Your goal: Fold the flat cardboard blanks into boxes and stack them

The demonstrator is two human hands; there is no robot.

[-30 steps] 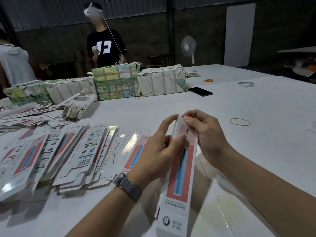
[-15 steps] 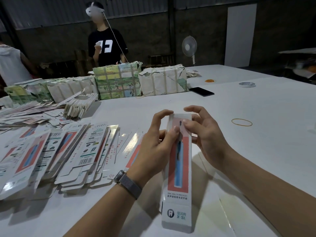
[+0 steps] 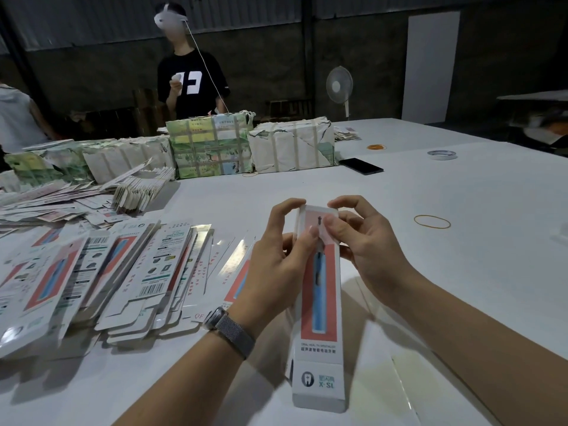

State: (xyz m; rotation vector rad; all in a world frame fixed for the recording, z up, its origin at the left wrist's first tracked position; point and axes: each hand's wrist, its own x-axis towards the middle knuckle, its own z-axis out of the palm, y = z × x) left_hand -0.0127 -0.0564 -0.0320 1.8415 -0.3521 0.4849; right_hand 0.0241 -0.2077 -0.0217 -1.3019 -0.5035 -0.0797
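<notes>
The long box (image 3: 319, 302) is glossy printed cardboard, white with a salmon panel. At nine o'clock the flat blanks (image 3: 92, 272) are the same card, some faces shining like foil. The table (image 3: 430, 256) looks smooth and matt white. The watch strap (image 3: 235, 335) is grey woven mesh.

Single head-worn wide-angle view, facing forward and down across the white table (image 3: 430, 192)

Close range: both forearms enter from the bottom edge, left hand (image 3: 273, 265) and right hand (image 3: 365, 244) near frame centre around the box (image 3: 321, 302). Far field reaches the wrapped bundles (image 3: 212, 146) and rear wall. No second view
</notes>
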